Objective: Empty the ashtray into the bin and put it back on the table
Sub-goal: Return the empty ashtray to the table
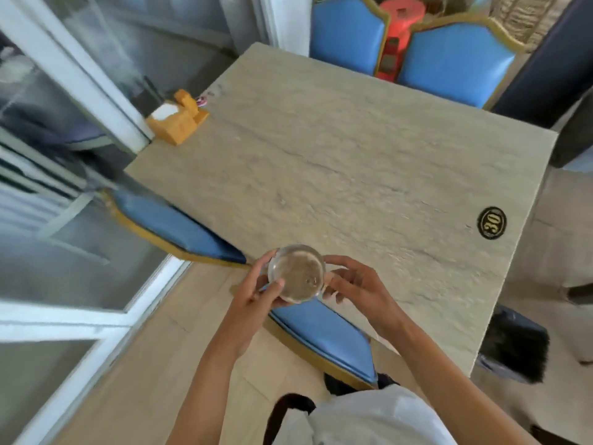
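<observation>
The round glass ashtray (296, 273) is gripped level between left hand (256, 292) and right hand (356, 284), off the near table (369, 149) edge, likely so nothing spills.

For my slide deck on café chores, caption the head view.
Both hands, left hand and right hand, hold a glass ashtray at the edge of table 30.

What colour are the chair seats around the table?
Blue, with gold-coloured trim, on each chair; seen in the head view.
</observation>
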Motion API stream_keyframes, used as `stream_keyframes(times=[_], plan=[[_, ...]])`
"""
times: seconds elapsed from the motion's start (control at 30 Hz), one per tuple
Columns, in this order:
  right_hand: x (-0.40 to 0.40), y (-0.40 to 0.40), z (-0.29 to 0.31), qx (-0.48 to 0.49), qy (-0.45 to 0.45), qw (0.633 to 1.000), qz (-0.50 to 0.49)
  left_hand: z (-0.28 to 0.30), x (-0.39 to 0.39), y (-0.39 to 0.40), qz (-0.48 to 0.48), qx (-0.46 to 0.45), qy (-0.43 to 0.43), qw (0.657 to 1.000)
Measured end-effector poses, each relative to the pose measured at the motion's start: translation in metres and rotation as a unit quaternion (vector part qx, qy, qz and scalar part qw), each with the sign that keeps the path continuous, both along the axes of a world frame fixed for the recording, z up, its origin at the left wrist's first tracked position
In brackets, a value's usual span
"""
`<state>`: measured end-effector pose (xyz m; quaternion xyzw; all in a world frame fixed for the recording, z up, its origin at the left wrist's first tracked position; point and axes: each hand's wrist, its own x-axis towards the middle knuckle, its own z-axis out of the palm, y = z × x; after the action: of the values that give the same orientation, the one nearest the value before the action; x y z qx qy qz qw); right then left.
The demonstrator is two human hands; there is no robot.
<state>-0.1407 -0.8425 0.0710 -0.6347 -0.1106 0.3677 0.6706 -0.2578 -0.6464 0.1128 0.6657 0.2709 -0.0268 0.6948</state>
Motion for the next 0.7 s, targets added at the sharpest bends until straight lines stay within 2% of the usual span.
stream_keyframes(times=[0.2,0.43,0.7], plan=[[0.042,0.042,-0.033,-0.100,0.029,0.990,-0.100,-0.020,0.053,0.047,-0.008,0.000,0.014,1.000],[0.059,0.102,-0.093,-0.247,0.011,0.964,-0.102,-0.051,0.080,0.111,-0.022,0.018,0.037,0.999],[0.074,0.209,-0.145,-0.418,-0.030,0.900,-0.118,-0.074,0.102,0.215,-0.045,-0.024,0.054,0.997]])
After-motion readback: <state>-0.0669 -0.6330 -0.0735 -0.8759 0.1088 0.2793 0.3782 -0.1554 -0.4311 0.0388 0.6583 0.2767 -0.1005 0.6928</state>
